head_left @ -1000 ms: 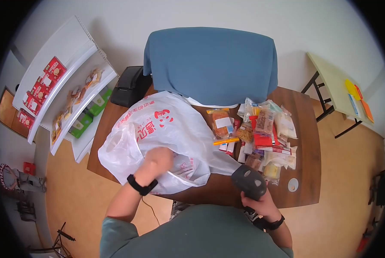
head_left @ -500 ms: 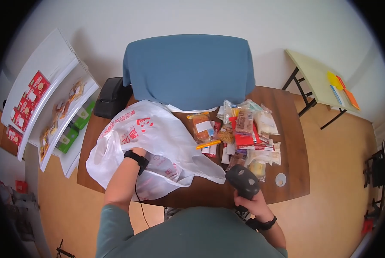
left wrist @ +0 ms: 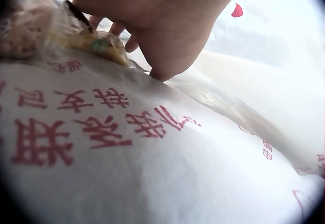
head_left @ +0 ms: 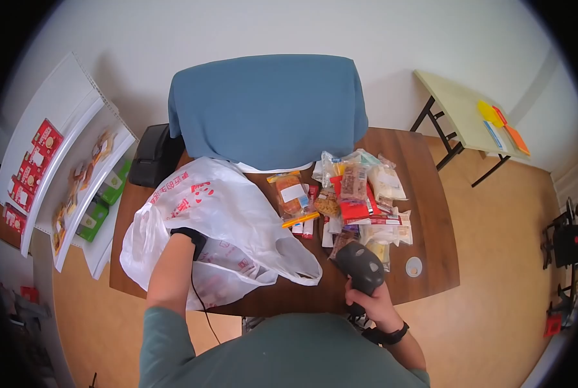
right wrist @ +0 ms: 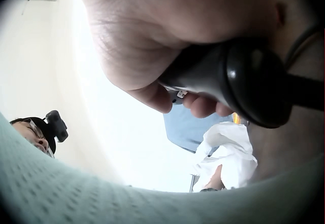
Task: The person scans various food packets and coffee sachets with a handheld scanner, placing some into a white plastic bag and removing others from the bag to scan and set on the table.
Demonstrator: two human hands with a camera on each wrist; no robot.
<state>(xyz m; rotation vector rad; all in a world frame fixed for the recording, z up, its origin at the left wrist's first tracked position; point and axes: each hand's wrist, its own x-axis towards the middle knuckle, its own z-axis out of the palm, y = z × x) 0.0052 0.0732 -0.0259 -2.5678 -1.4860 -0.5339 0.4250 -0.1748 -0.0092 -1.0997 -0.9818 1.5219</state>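
A white plastic carrier bag with red print (head_left: pixel 237 194) lies on the brown desk, its mouth toward the person. My left hand (left wrist: pixel 152 26) is inside it, hidden from the head view past the wristband. In the left wrist view its thumb and fingertips stand apart over the bag's lining, close to a clear packet with yellow contents (left wrist: pixel 109 49). Another clear packet with pinkish-brown contents (left wrist: pixel 25 28) lies beside that one. My right hand (head_left: pixel 376 302) grips a dark barcode scanner (head_left: pixel 360 267) by its handle, above the desk's front edge.
Packaged foods (head_left: pixel 353 184) are piled right of the bag, with a bread packet (head_left: pixel 292 194) at the pile's left. A blue cloth (head_left: pixel 269 110) covers something at the back. A black device (head_left: pixel 153 155) stands back left, near white shelves (head_left: pixel 98 107). A cable hangs in front.
My left hand has gone from the bag's mouth deep into the bag, up to the wristband. The right hand keeps holding the scanner. The head view has shifted, moving the scene leftward.
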